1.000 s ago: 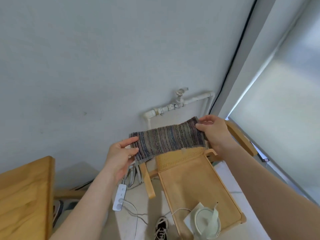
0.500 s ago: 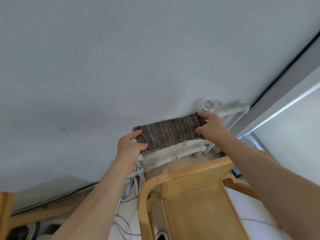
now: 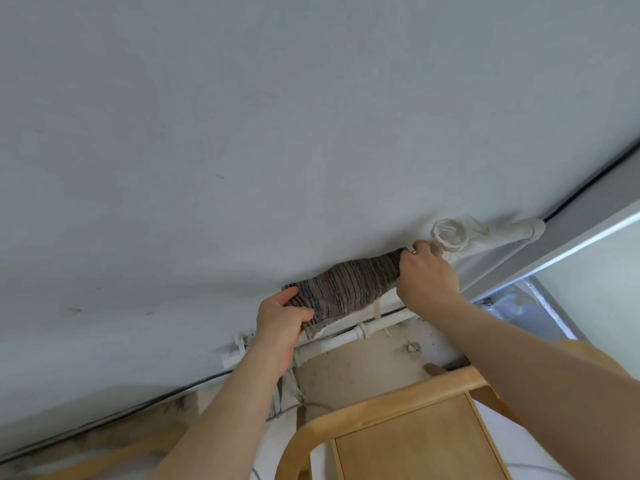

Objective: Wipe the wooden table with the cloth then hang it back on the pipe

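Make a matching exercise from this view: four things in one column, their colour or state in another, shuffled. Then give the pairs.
1. striped woven cloth
2. wooden chair
3. round valve handle
4. wall-mounted pipe

A. white, running low along the wall
B. light wood, nearest the camera
C. gripped at both ends by the hands
D. white, right of the right hand

Pairs: 1-C, 2-B, 3-D, 4-A
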Motion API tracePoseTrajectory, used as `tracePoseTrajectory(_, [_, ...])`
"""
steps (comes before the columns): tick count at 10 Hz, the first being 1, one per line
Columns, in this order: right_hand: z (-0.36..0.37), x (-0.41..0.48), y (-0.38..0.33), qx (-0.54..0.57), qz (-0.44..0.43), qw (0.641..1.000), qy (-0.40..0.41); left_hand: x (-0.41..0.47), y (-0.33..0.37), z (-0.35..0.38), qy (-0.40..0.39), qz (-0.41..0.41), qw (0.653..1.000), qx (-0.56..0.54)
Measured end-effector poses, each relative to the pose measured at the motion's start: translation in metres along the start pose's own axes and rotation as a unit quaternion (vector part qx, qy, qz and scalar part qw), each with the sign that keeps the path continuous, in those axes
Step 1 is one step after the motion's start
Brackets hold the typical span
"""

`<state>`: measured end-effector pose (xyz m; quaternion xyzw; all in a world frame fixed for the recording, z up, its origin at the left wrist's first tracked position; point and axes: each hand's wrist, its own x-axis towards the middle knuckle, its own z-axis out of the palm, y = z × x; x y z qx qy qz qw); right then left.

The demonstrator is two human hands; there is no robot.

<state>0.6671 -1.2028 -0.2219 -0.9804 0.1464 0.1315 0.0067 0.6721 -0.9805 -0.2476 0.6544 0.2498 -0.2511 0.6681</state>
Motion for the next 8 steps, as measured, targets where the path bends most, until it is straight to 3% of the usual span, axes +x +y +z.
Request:
tracePoseTrajectory(1, [0.013, -0.004, 0.003, 0.004, -0.014, 0.998, 0.058, 0.001, -0.005, 0.001, 0.01, 0.049, 0.991, 0.12])
tracePoseTrajectory(2, [0.025, -0.01, 0.001, 0.029, -0.075, 0.994, 0.077, -0.005, -0.009, 0.004, 0.098, 0.157, 0.929, 0.32])
tracePoseTrajectory(3, [0.033, -0.008, 0.0, 0.002, -0.096, 0.993, 0.069, -0.012, -0.013, 0.009, 0.126, 0.316, 0.833, 0.437])
tracePoseTrajectory(4, [0.034, -0.001, -0.002, -0.038, -0.08, 0.994, 0.064, -0.007, -0.023, 0.017, 0.03, 0.367, 0.731, 0.574])
tracePoseTrajectory(5, [0.029, 0.004, -0.011, -0.019, -0.053, 0.998, 0.035, 0.001, -0.021, 0.02, 0.032, 0.349, 0.697, 0.625])
tracePoseTrajectory(6, [0.024, -0.007, -0.016, 0.021, -0.032, 0.998, 0.05, -0.002, -0.013, 0.024, 0.031, 0.351, 0.699, 0.622])
tracePoseTrajectory(8, [-0.003, -0.056, -0.018, 0.206, -0.016, 0.977, 0.051, -0.035, -0.007, 0.02, 0.04, 0.344, 0.778, 0.525])
